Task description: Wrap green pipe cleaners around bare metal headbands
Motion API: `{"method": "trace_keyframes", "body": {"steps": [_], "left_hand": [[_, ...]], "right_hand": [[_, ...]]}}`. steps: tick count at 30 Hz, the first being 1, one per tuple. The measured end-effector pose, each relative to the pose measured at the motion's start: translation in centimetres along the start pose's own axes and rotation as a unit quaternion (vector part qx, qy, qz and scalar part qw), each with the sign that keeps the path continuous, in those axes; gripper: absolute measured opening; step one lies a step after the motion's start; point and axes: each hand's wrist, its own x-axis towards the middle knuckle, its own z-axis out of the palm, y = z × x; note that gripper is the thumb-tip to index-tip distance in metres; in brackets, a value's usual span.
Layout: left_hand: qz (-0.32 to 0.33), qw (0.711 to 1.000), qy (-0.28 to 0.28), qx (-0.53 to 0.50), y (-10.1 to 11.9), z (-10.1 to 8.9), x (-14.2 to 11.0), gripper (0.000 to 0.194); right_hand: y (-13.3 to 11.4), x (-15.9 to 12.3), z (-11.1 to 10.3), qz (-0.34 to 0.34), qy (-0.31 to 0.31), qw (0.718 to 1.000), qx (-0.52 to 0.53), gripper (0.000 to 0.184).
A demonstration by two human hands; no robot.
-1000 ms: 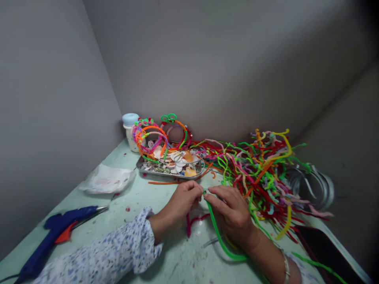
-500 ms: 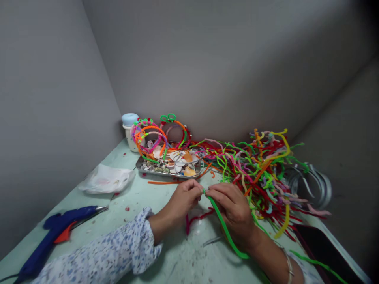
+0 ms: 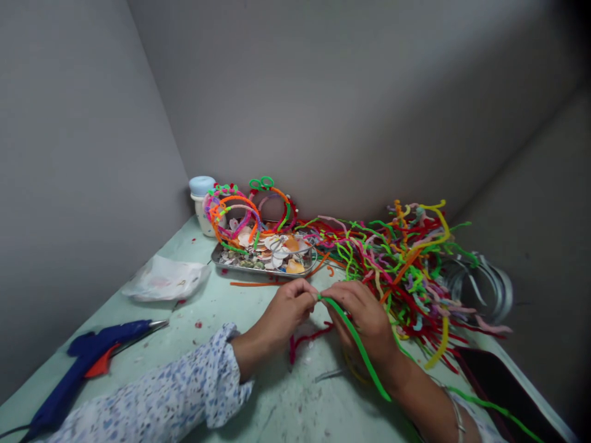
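Between my two hands runs a green pipe cleaner (image 3: 357,341), its long end curving down over my right hand toward the wrist. My left hand (image 3: 289,311) pinches its tip between thumb and forefinger. My right hand (image 3: 367,323) grips the same pipe cleaner close beside, with its fingertips almost touching the left ones. Beneath the hands a dark red pipe cleaner (image 3: 309,338) lies bent on the table, partly hidden by my right hand. A thin grey metal piece (image 3: 330,374) lies nearer to me.
A metal tray (image 3: 258,271) of shells and stones stands behind, with pipe-cleaner headbands (image 3: 235,215) on it and a lidded jar (image 3: 202,206) beside. To the right are a heap of pipe cleaners (image 3: 397,258), metal hoops (image 3: 496,289) and a dark flat object (image 3: 501,394). Left: glue gun (image 3: 92,363), plastic bag (image 3: 166,280).
The long end of the green pipe cleaner has swung a little right and straightened. My right hand has turned slightly, while my left stays in place.
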Motion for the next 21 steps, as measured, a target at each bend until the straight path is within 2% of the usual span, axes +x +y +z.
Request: {"method": "trace_keyframes", "body": {"steps": [7,12,17,21], "left_hand": [[0.017,1.0,-0.012,0.02,0.1,0.0,-0.2,0.008],[0.035,0.998,-0.018,0.048,0.3,-0.1,-0.6,0.011],[0.058,0.995,-0.015,0.078,0.8,0.2,-1.0,0.011],[0.076,0.991,-0.016,0.106,1.0,0.3,-1.3,0.012]], "right_hand": [[-0.2,0.2,-0.3,0.011,-0.026,1.0,-0.001,0.024],[-0.6,0.6,-0.7,0.031,-0.031,0.998,0.039,0.02],[-1.3,1.2,-1.1,0.096,-0.03,0.991,0.089,0.01],[-1.9,1.5,-1.5,0.189,-0.056,0.976,0.092,0.013]]}}
